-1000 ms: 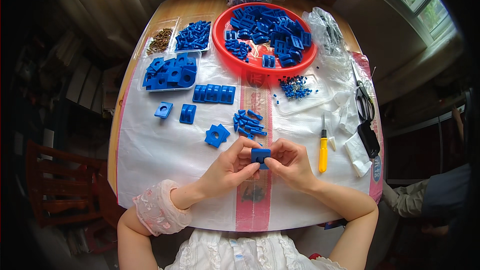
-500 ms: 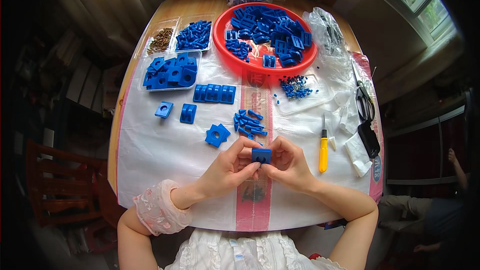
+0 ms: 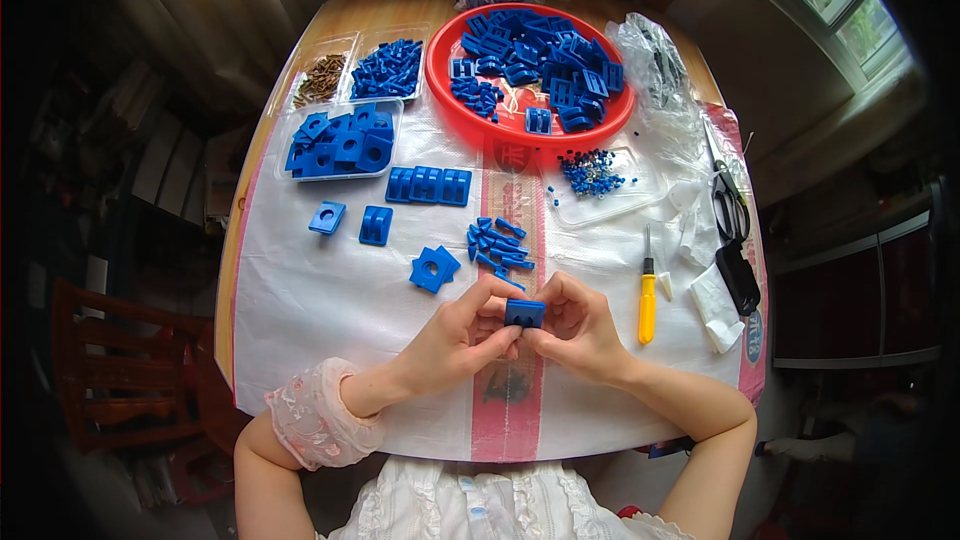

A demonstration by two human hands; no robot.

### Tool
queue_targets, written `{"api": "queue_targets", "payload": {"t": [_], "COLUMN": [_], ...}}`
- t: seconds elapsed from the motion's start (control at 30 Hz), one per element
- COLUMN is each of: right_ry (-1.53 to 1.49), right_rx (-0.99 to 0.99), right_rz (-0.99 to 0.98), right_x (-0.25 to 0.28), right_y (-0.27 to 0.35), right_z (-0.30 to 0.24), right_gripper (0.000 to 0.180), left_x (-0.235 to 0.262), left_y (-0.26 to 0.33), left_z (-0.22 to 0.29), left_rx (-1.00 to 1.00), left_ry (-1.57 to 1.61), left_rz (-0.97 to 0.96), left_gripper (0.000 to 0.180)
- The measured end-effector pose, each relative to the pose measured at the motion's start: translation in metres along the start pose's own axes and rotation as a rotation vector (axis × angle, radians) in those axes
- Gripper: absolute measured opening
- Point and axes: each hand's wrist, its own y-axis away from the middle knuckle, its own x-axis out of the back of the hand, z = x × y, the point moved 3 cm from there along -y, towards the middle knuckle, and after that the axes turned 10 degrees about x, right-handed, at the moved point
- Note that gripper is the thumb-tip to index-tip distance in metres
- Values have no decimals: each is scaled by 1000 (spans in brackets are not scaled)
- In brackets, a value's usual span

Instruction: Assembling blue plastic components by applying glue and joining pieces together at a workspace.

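Between both hands, above the red stripe of the white sheet, I hold a small square blue plastic block [image 3: 524, 314]. My left hand [image 3: 472, 325] pinches its left side with thumb and fingers. On its right side my right hand [image 3: 570, 330] grips it the same way, both thumbs at its lower edge. Just beyond the fingers lies a loose pile of small blue plastic pieces [image 3: 499, 246]. Left of that pile, a few square blue plates with a round hole [image 3: 433, 269] overlap each other. Farther left are a single ridged blue block [image 3: 376, 226] and a row of ridged blue blocks [image 3: 428, 186].
A red basin [image 3: 437, 90] of blue parts stands at the back. Clear trays hold square plates [image 3: 345, 152], slim blue pieces [image 3: 388, 70] and brass-coloured screws [image 3: 322, 79]. Tiny beads [image 3: 592, 174] lie right of centre. A yellow screwdriver [image 3: 647, 308] and black scissors [image 3: 731, 205] rest at right.
The blue block has tipped slightly in my fingers, showing less of its front face. Both hands stay in nearly the same place. At far right, the other person's arm has left view.
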Motion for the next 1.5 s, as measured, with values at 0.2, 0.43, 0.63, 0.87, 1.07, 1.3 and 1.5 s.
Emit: {"api": "queue_targets", "payload": {"t": [0.2, 0.43, 0.63, 0.87, 1.07, 1.3, 1.5], "right_ry": [27, 60, 15, 3, 12, -5, 74], "right_rx": [-28, 8, -45, -30, 1, 43, 58], "right_rz": [43, 87, 90, 55, 50, 64, 34], "right_x": [3, 2, 1, 0, 1, 1, 1], "right_y": [-1, 0, -1, 0, 0, 0, 2], "right_z": [-7, -7, -8, -10, -6, -1, 3], "right_gripper": [8, 5, 5, 6, 5, 7, 6], "left_x": [1, 2, 2, 1, 0, 2, 2], "left_y": [0, -1, -1, -2, -1, -1, 1], "left_z": [-3, -6, -3, -6, -6, -6, -5], "left_rx": [30, 33, 43, 26, 14, 79, 98], "left_ry": [64, 52, 103, 63, 64, 154, 135], "left_rz": [-28, -18, -10, -50, -52, -58, -47], "left_gripper": [29, 30, 28, 23, 23, 15, 14]}}
